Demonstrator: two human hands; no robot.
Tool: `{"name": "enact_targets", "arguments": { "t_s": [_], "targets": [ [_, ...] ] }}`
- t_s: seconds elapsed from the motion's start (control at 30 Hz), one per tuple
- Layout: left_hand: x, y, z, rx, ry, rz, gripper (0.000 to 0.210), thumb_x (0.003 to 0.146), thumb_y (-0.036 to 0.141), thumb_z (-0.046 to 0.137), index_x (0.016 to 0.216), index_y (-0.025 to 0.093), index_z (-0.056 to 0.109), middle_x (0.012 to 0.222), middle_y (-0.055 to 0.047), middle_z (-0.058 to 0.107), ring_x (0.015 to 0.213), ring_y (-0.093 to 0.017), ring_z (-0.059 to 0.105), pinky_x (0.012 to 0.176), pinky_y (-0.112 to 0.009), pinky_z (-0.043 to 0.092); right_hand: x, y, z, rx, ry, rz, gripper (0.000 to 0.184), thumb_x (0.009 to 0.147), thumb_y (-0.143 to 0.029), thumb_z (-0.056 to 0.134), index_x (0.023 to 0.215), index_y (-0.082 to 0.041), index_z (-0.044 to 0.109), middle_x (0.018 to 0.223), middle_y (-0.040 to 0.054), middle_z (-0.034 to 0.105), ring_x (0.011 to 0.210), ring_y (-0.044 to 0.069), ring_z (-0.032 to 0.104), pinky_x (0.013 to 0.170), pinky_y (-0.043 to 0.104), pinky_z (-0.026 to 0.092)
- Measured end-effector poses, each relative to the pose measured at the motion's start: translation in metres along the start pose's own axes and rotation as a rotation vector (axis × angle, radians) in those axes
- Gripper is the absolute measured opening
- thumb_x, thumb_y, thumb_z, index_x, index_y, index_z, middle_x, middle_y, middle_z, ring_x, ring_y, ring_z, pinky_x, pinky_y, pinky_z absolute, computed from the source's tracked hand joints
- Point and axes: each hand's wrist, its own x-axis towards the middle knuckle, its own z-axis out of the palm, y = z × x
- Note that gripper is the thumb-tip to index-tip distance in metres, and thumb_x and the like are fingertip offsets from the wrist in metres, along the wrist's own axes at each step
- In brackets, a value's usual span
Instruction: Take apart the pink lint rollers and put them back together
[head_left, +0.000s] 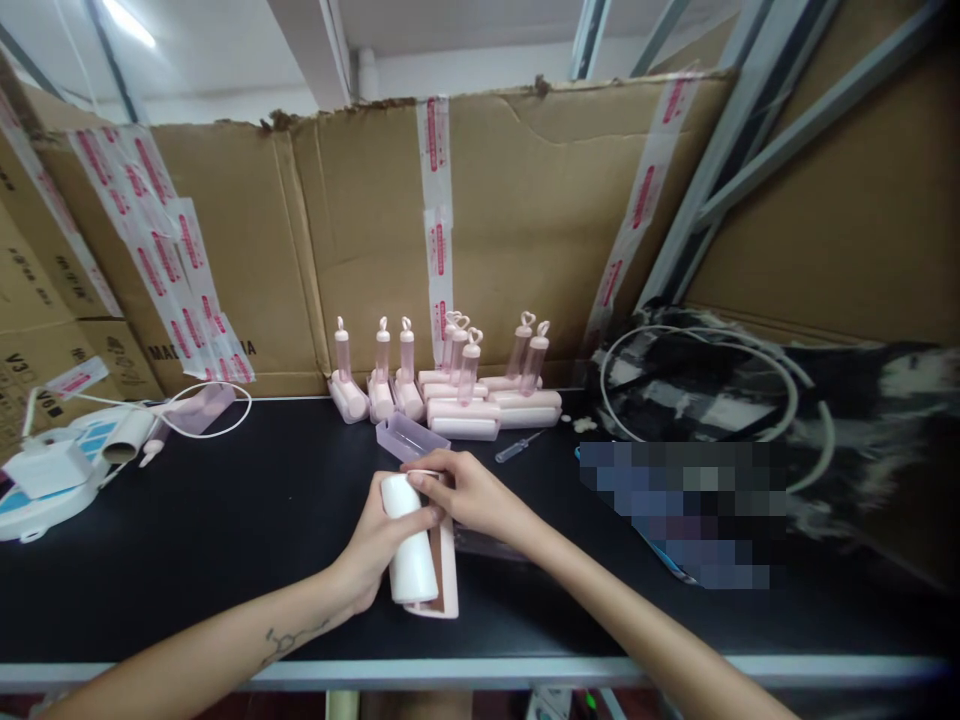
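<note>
A white lint roller roll (411, 560) lies lengthwise over a pale pink lint roller case (448, 575) near the front of the black table. My left hand (375, 545) is closed round the left side, its thumb across the roll. My right hand (465, 490) pinches at the far end, where the roll and case meet; its fingertips partly hide that spot. Just beyond my hands lies a lilac translucent cover (411, 440). Behind it stand several pink lint rollers (463, 415) with upright clear handles topped by loops, some heart-shaped.
A small screwdriver (517, 447) lies right of the cover. Further right are a blurred-out blue-edged item (675, 520) and a coiled white cable (701, 330). On the left sit a white power strip (56, 470), a cardboard tube (127, 437) and another lilac cover (201, 408). Cardboard (367, 230) walls the back.
</note>
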Motion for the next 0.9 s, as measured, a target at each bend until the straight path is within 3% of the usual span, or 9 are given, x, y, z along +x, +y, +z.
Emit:
{"name": "enact_targets", "arguments": {
  "t_s": [0.37,0.9],
  "targets": [
    [0.001,-0.001,-0.004,0.050,-0.033,-0.031,0.042,0.066,0.032,0.072,0.091,0.021,0.041,0.077,0.003,0.052,0.071,-0.014,0.055,0.062,-0.024,0.046,0.007,-0.002,0.006,-0.262,0.054,-0.053,0.031,0.088,-0.030,0.043,0.075,-0.015,0.067,0.063,0.0021,0.065,0.057,0.015,0.057,0.052,0.022,0.035],
    [0.000,-0.008,-0.001,0.065,-0.010,0.038,0.036,0.072,0.033,0.067,0.090,0.022,0.037,0.080,0.003,0.047,0.075,-0.014,0.053,0.065,-0.024,0.045,0.012,0.003,0.008,-0.287,0.059,-0.078,0.027,0.088,-0.030,0.045,0.076,-0.017,0.066,0.070,0.0040,0.067,0.063,0.016,0.060,0.054,0.022,0.035]
  ]
}}
